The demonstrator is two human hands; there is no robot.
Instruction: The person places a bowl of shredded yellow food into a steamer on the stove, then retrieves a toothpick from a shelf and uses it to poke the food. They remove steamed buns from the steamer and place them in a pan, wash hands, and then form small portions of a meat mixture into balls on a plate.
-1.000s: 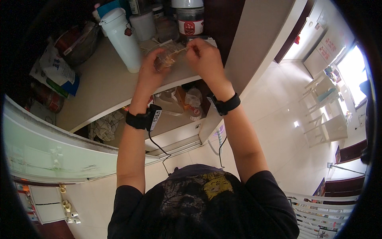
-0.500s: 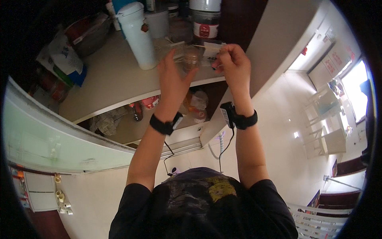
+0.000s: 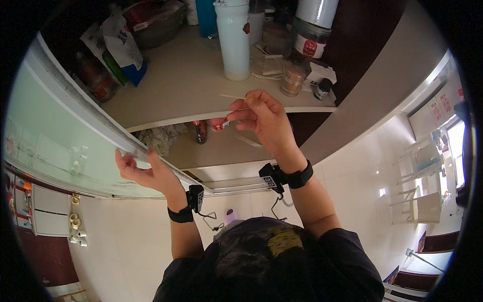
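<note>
My right hand [image 3: 267,121] is closed in a pinch around a thin toothpick [image 3: 231,96], which points left above the shelf's front edge. Beside the pale sliding door's edge [image 3: 108,136], my left hand [image 3: 153,173] has its fingers apart and slightly curled, with nothing in it. Whether it touches the door is hard to tell. On the cabinet shelf [image 3: 181,95], a small clear round container of toothpicks [image 3: 292,82] stands upright to the right of the hand. Next to it are a small dark bottle [image 3: 323,89] and a white box [image 3: 320,73].
A tall pale-blue tumbler [image 3: 234,45] stands mid-shelf, with a lidded jar [image 3: 309,40] farther right. Bags [image 3: 121,43] lie at the left. The lower shelf holds a dark red bottle [image 3: 200,132] and crumpled material [image 3: 160,137]. A side panel [image 3: 377,85] bounds the right.
My left hand has moved away from the toothpick container, left and toward me, to the sliding door. My right hand has come back with the toothpick. The view has shifted too.
</note>
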